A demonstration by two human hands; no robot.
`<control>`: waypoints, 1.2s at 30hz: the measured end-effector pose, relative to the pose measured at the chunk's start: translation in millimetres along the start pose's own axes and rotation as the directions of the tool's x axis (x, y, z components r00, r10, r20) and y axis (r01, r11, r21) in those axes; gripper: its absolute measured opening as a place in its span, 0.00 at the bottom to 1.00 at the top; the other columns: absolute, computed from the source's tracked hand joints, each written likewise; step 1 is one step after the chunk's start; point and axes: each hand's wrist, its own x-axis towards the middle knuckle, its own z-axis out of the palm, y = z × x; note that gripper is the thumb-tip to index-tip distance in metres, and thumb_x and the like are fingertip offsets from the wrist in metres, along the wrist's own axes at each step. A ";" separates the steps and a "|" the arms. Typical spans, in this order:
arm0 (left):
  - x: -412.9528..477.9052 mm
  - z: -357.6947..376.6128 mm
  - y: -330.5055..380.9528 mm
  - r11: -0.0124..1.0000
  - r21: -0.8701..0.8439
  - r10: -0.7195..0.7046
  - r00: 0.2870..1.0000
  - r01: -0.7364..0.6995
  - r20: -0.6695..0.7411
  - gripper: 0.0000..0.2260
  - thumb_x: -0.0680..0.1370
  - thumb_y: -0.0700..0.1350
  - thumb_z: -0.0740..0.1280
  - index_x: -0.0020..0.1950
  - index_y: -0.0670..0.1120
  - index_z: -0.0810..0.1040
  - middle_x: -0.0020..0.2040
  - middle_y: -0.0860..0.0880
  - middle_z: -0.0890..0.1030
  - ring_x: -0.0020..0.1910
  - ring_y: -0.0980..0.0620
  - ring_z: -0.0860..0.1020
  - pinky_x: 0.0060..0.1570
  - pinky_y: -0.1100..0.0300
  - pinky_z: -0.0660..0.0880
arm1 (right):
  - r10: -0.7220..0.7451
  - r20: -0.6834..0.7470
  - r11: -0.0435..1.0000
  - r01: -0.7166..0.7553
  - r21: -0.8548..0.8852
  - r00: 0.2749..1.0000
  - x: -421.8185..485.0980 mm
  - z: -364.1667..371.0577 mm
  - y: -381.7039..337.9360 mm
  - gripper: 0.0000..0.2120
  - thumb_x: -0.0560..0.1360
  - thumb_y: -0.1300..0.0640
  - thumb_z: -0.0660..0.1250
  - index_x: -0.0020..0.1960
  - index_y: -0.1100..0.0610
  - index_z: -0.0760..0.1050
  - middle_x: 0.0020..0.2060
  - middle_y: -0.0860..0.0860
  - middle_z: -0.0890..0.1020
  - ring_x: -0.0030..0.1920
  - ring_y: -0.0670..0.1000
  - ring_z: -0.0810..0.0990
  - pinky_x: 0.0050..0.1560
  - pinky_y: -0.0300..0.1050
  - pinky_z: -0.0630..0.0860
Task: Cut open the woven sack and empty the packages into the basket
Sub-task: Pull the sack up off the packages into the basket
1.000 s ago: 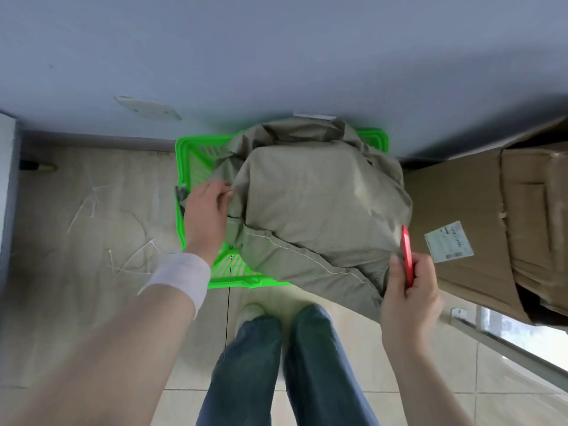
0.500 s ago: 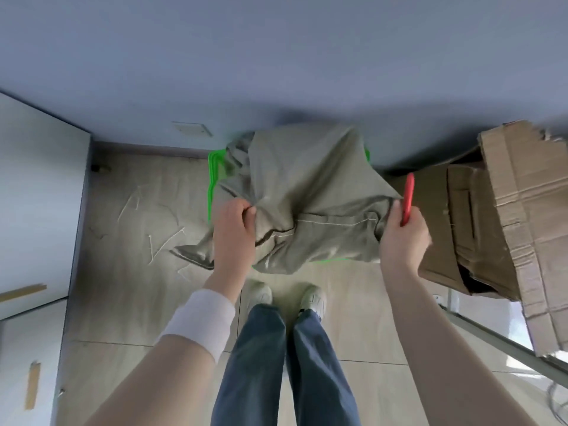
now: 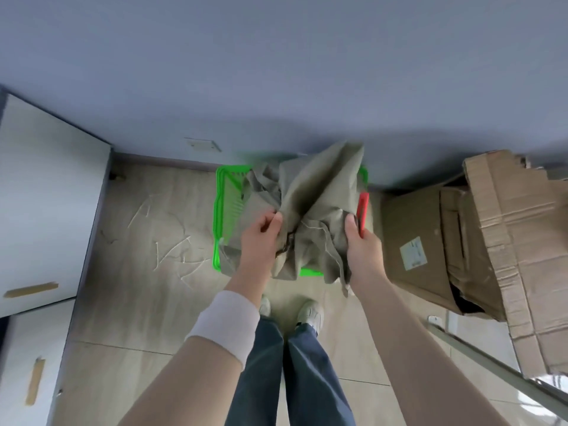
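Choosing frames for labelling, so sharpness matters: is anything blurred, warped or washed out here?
Head view: the woven sack is motion-smeared at its raised top, as is the green basket at its far rim; the left hand and right hand gripping the sack look fairly sharp; the wide-angle lens bows the skirting; glare whitens the floor at bottom right.

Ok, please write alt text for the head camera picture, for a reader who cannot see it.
A person's left hand and right hand grip a crumpled khaki woven sack over a green basket on the floor; the right hand also holds a red cutter. Cardboard boxes lie at the right.
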 end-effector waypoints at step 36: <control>27.9 52.8 -22.6 0.628 -0.495 -0.327 0.781 0.601 0.532 0.41 0.73 0.71 0.36 0.77 0.47 0.51 0.73 0.44 0.67 0.74 0.46 0.60 0.62 0.46 0.61 | 0.193 0.163 0.976 -0.207 0.073 0.968 60.0 27.9 54.3 0.14 0.68 0.42 0.71 0.38 0.53 0.77 0.38 0.54 0.82 0.44 0.55 0.83 0.51 0.50 0.80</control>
